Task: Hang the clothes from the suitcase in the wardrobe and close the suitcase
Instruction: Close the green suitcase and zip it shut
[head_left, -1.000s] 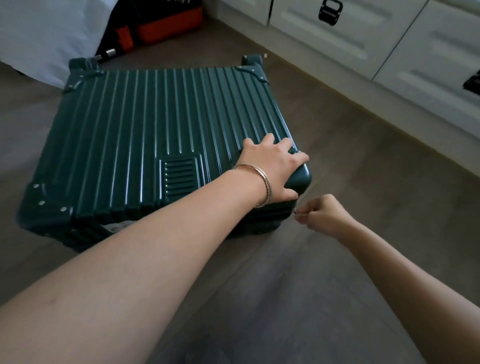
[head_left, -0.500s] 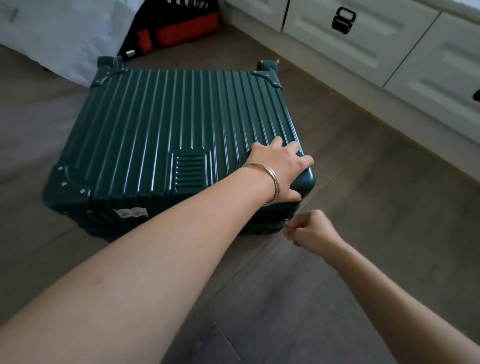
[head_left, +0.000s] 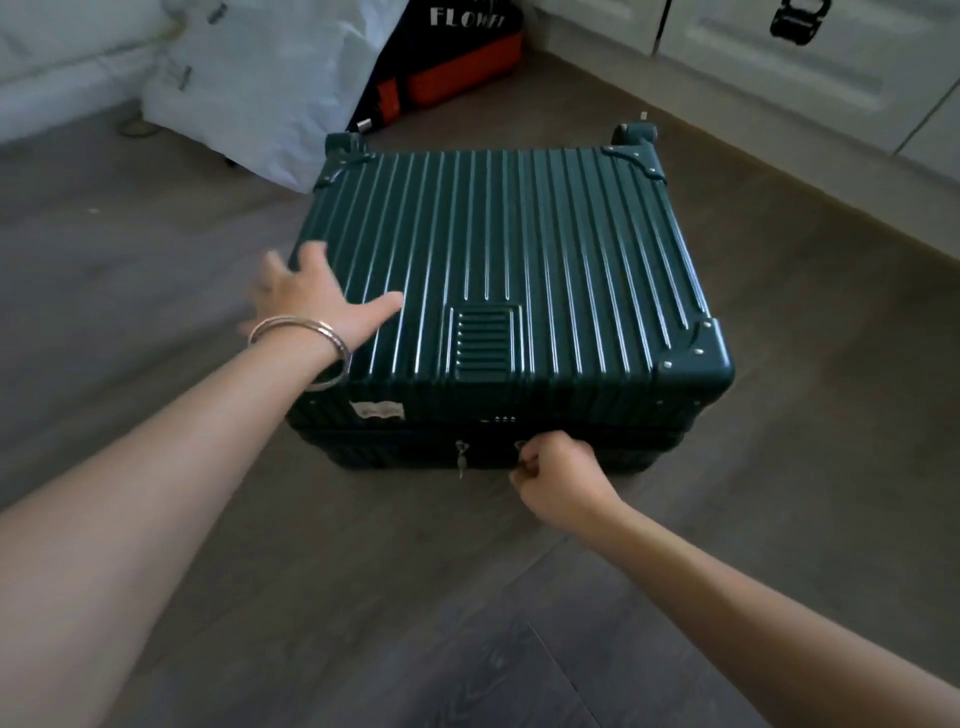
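A dark green ribbed suitcase (head_left: 519, 260) lies flat on the floor with its lid down. My left hand (head_left: 311, 296), a bangle on its wrist, rests flat with spread fingers on the lid's near left corner. My right hand (head_left: 556, 478) is closed on a zipper pull at the seam on the suitcase's near side. A second zipper pull (head_left: 461, 460) hangs free just left of it. No clothes are in sight.
White cabinet doors with black handles (head_left: 795, 26) run along the back right. A white bag (head_left: 249, 93) and a black and orange bag (head_left: 452, 62) lie behind the suitcase. Grey wood floor (head_left: 363, 597) surrounds it.
My right hand has drawn the zipper pull around the near right corner and leftward along the near side. My left hand has shifted from the right corner to the left corner of the lid.
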